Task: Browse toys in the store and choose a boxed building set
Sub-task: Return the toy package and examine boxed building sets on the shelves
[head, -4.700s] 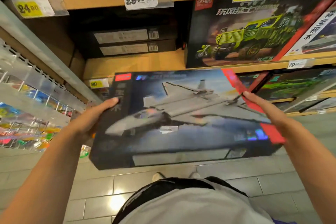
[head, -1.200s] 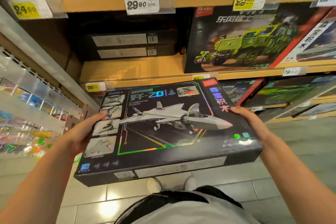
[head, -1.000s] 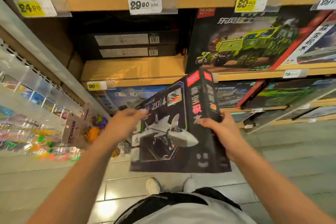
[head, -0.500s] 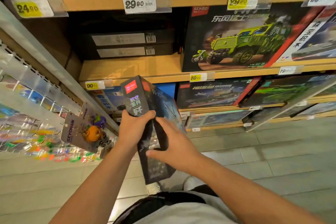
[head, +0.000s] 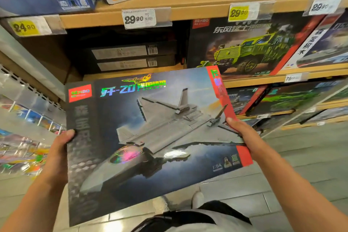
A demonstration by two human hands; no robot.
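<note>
Seemingly the choosing is close to settled: one boxed set, the jet box (head: 150, 137), is off the shelf and held face-up between both hands. The left hand (head: 58, 154) grips its left edge, thumb on the lid; the right hand (head: 244, 135) grips the right edge by the red stripe, thumb on top. Beyond the grip, past the box's far edge, the truck box (head: 250, 47) and flat black boxes (head: 130, 57) sit unpicked. What is left, I judge, is deciding to keep it.
</note>
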